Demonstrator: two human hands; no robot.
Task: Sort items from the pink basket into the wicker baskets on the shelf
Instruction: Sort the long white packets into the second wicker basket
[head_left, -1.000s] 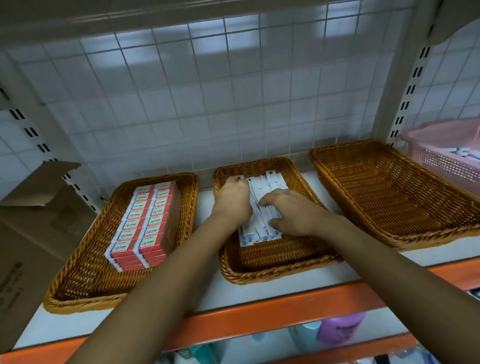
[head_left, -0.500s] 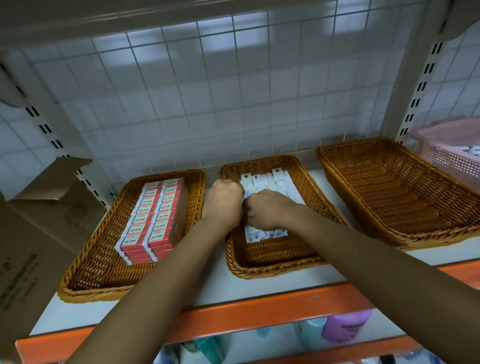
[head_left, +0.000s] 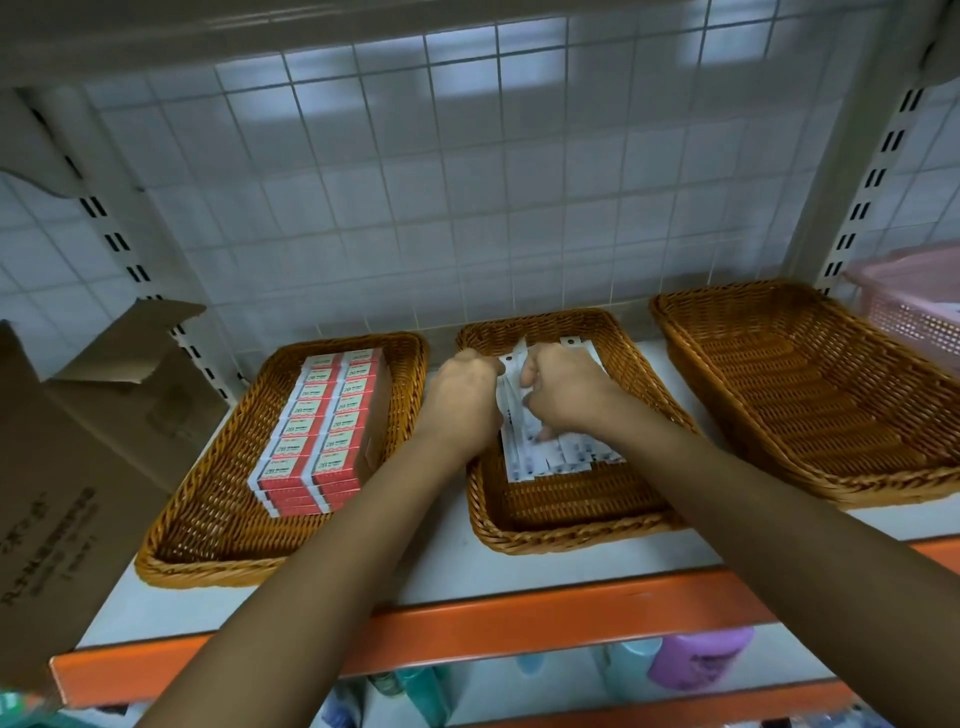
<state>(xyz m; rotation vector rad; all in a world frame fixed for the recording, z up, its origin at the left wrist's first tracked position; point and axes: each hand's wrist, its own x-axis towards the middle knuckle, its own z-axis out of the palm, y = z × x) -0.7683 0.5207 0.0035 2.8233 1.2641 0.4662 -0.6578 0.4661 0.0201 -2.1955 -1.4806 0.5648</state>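
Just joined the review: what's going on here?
A person is tidying stock on a shelf. The left hand and right hand both grip a bunch of white packets in the middle wicker basket. The left wicker basket holds stacked red boxes. The pink basket sits at the far right edge.

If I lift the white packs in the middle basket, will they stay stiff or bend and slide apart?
Probably light and thin: the white packs lie flat, overlapping like cards. Likely to slide apart: left hand and right hand both grip the bunch. Stiffness: cannot tell.
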